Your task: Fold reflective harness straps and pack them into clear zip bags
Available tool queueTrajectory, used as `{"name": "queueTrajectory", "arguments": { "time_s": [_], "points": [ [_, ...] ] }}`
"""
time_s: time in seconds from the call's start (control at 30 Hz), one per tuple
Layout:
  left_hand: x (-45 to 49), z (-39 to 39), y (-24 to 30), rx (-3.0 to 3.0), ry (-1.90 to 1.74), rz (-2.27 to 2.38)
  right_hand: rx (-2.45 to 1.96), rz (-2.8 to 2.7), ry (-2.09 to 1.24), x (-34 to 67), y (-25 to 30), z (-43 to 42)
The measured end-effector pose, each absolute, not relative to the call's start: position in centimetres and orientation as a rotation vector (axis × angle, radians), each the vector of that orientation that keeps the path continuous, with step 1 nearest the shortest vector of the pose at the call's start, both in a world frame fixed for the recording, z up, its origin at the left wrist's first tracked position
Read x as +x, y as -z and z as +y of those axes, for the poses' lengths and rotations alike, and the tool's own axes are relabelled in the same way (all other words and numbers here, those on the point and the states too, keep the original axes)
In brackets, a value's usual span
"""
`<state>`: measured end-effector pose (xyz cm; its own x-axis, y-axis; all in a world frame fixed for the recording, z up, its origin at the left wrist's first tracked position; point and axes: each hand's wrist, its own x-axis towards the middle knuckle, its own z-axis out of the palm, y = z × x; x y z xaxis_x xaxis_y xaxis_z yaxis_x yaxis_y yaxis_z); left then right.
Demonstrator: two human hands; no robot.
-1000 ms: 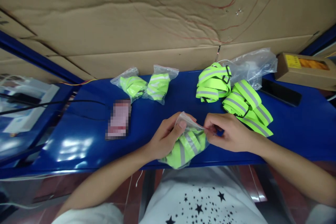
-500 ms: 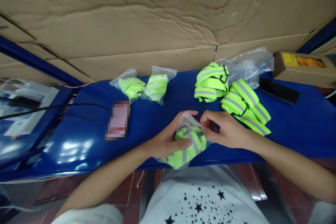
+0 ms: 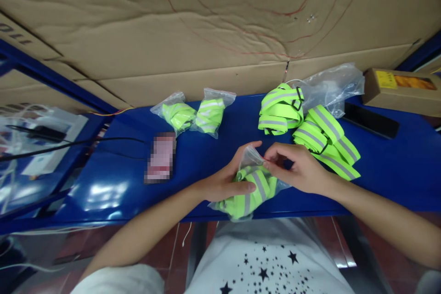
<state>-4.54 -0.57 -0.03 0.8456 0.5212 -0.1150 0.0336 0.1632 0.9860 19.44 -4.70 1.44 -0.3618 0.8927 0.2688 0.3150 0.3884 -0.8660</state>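
A clear plastic bag (image 3: pixel 253 188) stuffed with a neon yellow reflective band lies at the near edge of the blue table (image 3: pixel 213 156). My left hand (image 3: pixel 225 179) wraps round the bag's left side, thumb pressed on the band. My right hand (image 3: pixel 298 167) pinches the bag's open top edge between thumb and fingertips. Both hands touch the bag.
Two filled bags (image 3: pixel 195 115) lie at the back left. Loose reflective bands (image 3: pixel 306 124) pile at the back right beside empty clear bags (image 3: pixel 332 85). A blurred card (image 3: pixel 160 156), a black phone (image 3: pixel 370 119) and a cardboard box (image 3: pixel 401 89) also rest on the table. Cardboard lines the wall.
My right hand has slid left along the bag's top edge toward my left hand. My left thumb has come down over the band, and the bag has shifted slightly right.
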Motion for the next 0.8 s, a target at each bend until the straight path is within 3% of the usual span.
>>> {"name": "queueTrajectory", "arguments": {
  "time_s": [0.8],
  "points": [
    [-3.1,-0.7,0.6,1.529,-0.358,0.375,-1.034,-1.869,-0.863,18.6,-0.5,-4.7]
  ]
}}
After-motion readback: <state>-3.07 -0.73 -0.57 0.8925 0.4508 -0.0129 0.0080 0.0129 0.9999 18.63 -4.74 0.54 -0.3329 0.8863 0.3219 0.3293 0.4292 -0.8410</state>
